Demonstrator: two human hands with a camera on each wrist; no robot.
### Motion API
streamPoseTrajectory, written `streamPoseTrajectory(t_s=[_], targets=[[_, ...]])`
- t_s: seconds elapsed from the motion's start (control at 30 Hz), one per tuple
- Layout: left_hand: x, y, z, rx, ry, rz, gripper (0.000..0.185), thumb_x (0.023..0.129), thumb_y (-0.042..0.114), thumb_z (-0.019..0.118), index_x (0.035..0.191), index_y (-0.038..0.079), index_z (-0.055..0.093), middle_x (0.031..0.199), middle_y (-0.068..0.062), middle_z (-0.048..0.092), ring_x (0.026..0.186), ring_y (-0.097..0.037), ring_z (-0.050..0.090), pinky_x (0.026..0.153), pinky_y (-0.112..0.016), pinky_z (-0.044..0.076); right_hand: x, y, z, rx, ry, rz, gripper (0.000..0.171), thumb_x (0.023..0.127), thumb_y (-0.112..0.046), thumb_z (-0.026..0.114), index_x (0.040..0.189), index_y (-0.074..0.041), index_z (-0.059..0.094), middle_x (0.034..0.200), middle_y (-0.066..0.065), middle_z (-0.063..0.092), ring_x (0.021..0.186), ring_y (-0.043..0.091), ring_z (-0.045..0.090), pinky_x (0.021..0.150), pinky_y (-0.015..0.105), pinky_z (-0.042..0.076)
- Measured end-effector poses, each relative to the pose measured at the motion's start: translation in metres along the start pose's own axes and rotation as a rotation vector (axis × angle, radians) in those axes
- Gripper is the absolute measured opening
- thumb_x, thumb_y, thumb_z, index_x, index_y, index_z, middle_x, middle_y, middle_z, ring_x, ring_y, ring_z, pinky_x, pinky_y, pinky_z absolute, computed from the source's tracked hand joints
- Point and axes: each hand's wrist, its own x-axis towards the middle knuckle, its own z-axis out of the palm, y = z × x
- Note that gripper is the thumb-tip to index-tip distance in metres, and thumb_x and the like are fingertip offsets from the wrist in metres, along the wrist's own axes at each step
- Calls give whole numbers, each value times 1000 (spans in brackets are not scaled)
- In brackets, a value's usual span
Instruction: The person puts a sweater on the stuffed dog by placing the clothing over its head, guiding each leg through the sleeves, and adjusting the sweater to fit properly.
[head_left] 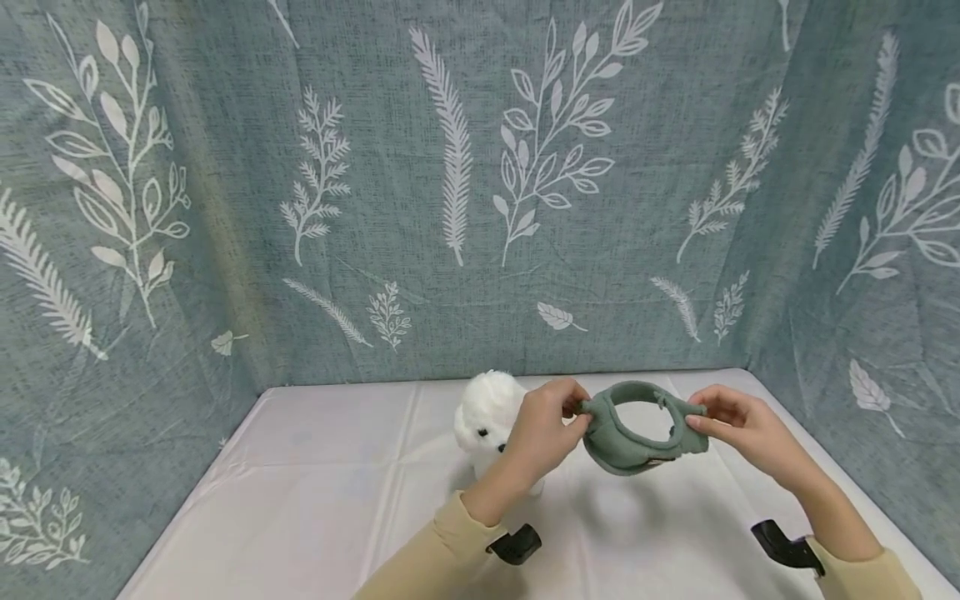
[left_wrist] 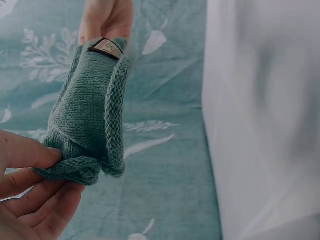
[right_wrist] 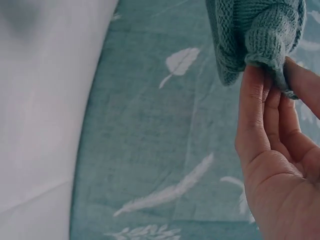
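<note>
Both hands pinch a small green knitted garment [head_left: 637,429] by opposite ends and hold it stretched in the air above the white table [head_left: 315,483], toward its far edge. The left hand [head_left: 542,433] nips one end between thumb and fingers; the right hand [head_left: 738,427] nips the other end likewise. A white plush dog [head_left: 486,414] stands on the table just behind the left hand. Leaf-printed cloth [head_left: 450,208] walls the table's far edge and both side edges.
</note>
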Motion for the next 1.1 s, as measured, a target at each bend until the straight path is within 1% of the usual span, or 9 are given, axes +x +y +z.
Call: streamPoseTrajectory(t_s=[0.17,0.37,0.47,0.67,0.9,1.1], targets=[[0,1,-18,-5,43,31,10,84,4,69,92,8,67,86,-5,67,79,-15,65,71,-22,53,4,-17,5,20,14,-35,27,93,-24,62,112,-6,58,90,-2,65,79,13,63,68,28,50],[-3,-3,-38,33,98,93,12,82,3,70,93,7,67,89,-5,68,78,-13,65,71,-23,53,13,-34,13,35,42,-95,24,92,-21,63,110,-6,60,89,-4,65,78,13,63,68,27,50],[-5,-6,-47,53,125,110,13,82,4,71,93,8,67,90,-4,68,79,-13,65,72,-25,54,19,-39,19,47,49,-101,25,91,-22,64,111,-7,60,90,-5,64,79,12,63,68,27,50],[-11,-11,-66,65,163,68,13,83,5,71,95,9,68,92,-3,67,81,-14,65,74,-28,55,35,-48,34,96,39,-88,27,91,-26,65,110,-8,59,92,-2,61,79,13,61,69,29,50],[-15,-19,-88,83,247,42,13,82,5,71,94,9,68,92,-4,68,82,-16,66,74,-28,55,55,-64,51,174,17,-138,25,90,-24,65,108,-7,60,89,-2,59,74,13,56,66,29,48],[-19,-27,-104,94,275,-4,13,85,7,70,97,9,67,95,-5,67,85,-17,65,76,-29,54,69,-74,65,219,15,-155,25,90,-22,66,108,-6,60,85,-2,56,72,12,54,65,28,47]])
